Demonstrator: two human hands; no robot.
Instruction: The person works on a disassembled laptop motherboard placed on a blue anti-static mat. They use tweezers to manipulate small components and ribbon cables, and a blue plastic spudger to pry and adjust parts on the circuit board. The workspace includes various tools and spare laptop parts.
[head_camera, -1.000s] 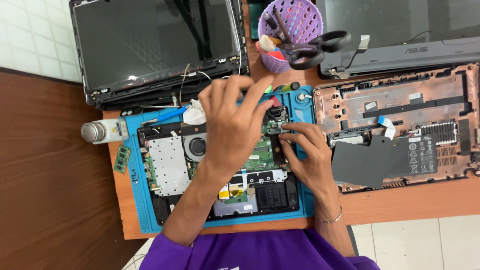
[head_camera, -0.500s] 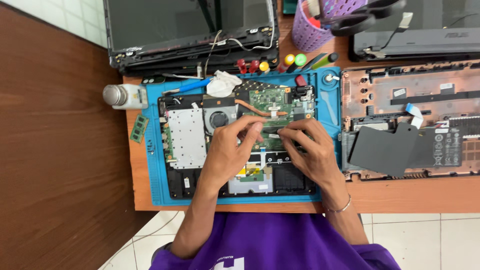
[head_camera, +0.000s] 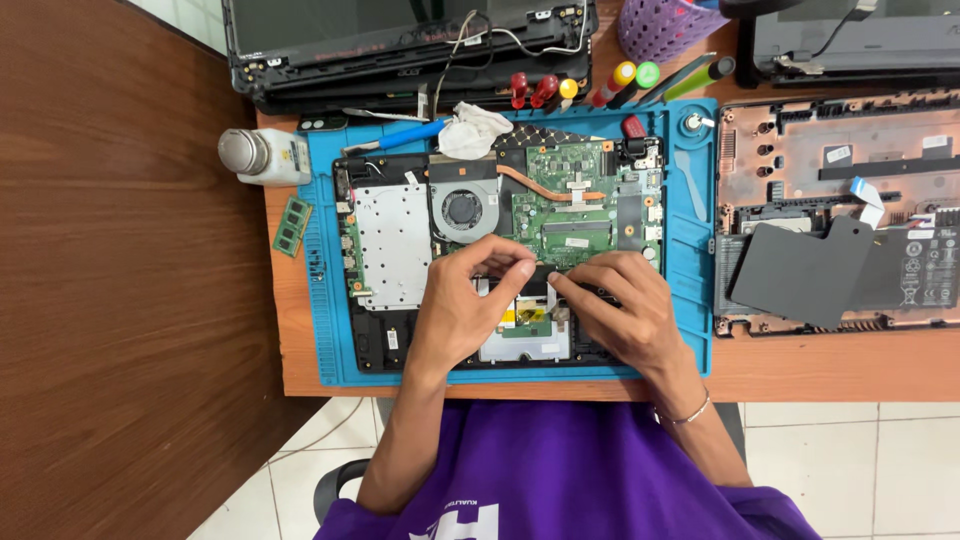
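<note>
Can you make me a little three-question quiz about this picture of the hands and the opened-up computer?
1. True or false: both hands rest on the lower half of the opened black laptop base.
2. What lies under the laptop base? A) blue rubber work mat B) red towel C) white paper
3. Which thing sits closest to the round grey cooling fan: the crumpled white cloth or the small green memory stick?

Key
1. True: the left hand and right hand meet just below the green circuit board.
2. A, the blue rubber work mat.
3. The crumpled white cloth; the small green memory stick lies off the mat's left edge.
</note>
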